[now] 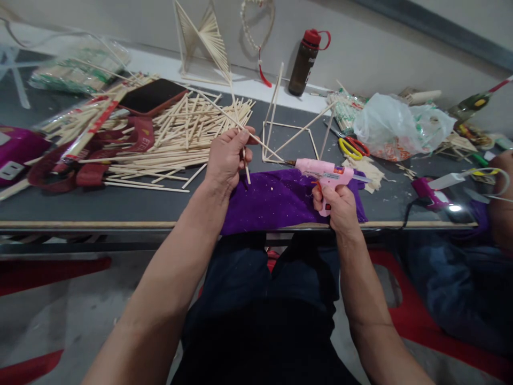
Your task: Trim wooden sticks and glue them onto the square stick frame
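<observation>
My left hand (pixel 232 155) pinches thin wooden sticks (pixel 262 144) between thumb and fingers; one slants down to the right and another points down below the hand. My right hand (pixel 339 206) is wrapped around the handle of a pink hot glue gun (pixel 315 167), with its fingers at the orange trigger. The gun's nozzle points left and lies close to the lower end of the slanted stick; whether they touch I cannot tell. Just behind stands an open frame of glued sticks (pixel 286 126). Beneath both hands lies a purple cloth (pixel 276 200) with small specks on it.
A large pile of loose sticks (pixel 188 123) lies left, with a phone (pixel 152 96) on it. Behind stand a finished stick structure (pixel 204 43) and a dark bottle (pixel 305 64). Scissors (pixel 352 148) and a plastic bag (pixel 401 125) lie right. Another person's arm (pixel 503 176) shows far right.
</observation>
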`<act>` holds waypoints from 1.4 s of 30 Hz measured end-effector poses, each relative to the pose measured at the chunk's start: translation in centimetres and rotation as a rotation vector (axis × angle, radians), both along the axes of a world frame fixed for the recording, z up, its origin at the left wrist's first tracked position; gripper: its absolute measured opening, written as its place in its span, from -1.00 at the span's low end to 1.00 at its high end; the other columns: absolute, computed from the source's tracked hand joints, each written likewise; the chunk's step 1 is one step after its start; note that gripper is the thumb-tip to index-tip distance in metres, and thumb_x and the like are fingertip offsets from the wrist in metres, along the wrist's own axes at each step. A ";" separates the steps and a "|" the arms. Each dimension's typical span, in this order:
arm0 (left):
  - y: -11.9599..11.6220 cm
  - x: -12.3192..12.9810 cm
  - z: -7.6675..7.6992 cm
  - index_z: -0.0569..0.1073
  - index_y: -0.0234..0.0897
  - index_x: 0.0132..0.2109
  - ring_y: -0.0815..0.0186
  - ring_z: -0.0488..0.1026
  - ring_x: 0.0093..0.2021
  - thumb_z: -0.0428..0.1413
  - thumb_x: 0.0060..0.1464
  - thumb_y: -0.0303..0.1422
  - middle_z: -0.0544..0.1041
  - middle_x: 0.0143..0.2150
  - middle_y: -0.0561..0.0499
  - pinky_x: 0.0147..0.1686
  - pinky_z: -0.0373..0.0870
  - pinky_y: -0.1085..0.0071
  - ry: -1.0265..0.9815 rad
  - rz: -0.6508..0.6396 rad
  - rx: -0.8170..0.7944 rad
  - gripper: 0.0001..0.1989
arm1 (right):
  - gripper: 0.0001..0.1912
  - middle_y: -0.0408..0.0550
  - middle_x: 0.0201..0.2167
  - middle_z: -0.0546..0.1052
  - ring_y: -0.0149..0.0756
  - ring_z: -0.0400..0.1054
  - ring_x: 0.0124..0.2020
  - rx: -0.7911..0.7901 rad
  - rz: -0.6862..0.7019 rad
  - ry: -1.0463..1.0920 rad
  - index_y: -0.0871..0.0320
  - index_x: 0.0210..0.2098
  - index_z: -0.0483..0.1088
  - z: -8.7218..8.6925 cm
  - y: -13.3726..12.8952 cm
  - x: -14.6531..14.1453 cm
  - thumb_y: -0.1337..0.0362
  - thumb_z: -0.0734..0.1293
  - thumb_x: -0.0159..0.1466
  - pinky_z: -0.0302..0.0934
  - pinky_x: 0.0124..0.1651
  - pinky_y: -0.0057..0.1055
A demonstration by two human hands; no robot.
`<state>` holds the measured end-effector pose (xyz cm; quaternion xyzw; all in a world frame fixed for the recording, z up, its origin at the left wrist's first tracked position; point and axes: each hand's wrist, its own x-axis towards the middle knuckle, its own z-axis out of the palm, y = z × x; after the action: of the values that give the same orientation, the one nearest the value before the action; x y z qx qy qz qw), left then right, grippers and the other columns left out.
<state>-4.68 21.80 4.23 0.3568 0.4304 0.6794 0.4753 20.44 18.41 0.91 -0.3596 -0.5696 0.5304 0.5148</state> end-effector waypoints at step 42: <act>-0.7 -0.3 0.7 0.54 -0.33 -0.34 0.60 0.23 -0.71 0.21 0.03 -0.38 0.52 -0.44 0.02 -0.84 -0.04 0.66 -0.154 -0.300 0.113 -0.92 | -0.71 -0.11 -0.40 0.55 -0.49 0.26 -0.64 -0.012 -0.075 0.049 0.15 -0.20 0.38 0.0 0.4 -0.2 0.08 0.35 0.20 0.10 -0.60 -0.52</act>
<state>-4.96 21.08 4.95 0.3902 0.2957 0.6491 0.5821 20.19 18.78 0.95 -0.3706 -0.5398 0.5227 0.5459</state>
